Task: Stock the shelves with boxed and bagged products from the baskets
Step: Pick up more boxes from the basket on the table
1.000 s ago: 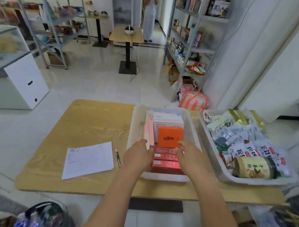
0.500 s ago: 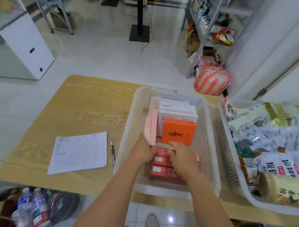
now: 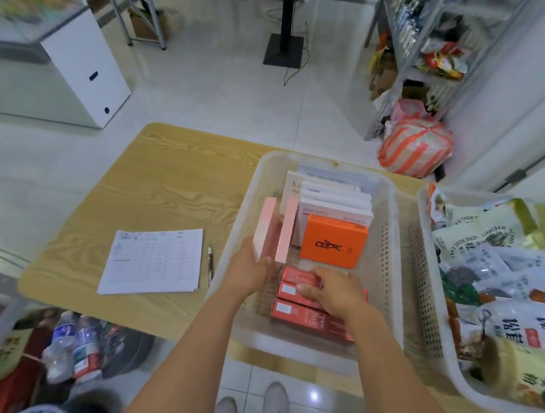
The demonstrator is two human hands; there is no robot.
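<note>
One surface [image 3: 158, 186], wood bare toward its left edge. Two baskets: box basket [image 3: 386, 232], bag basket [image 3: 427, 262]. One paper sheet [image 3: 152, 261]. Box basket holds three red boxes [image 3: 301, 317], two pink boxes [image 3: 288, 230], one orange box [image 3: 333, 241]. Outer pink box [image 3: 265, 228] clamped in left grip [image 3: 250, 271]; right grip [image 3: 337, 294] curls onto red boxes. One pen [image 3: 210, 265].

Perforated plastic basket [image 3: 389, 263], wood-grain table [image 3: 158, 192]

Two baskets [image 3: 254, 188], two pink boxes [image 3: 265, 228], three red boxes [image 3: 304, 319]

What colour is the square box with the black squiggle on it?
The box is bright orange; the head view shows it best.
</note>
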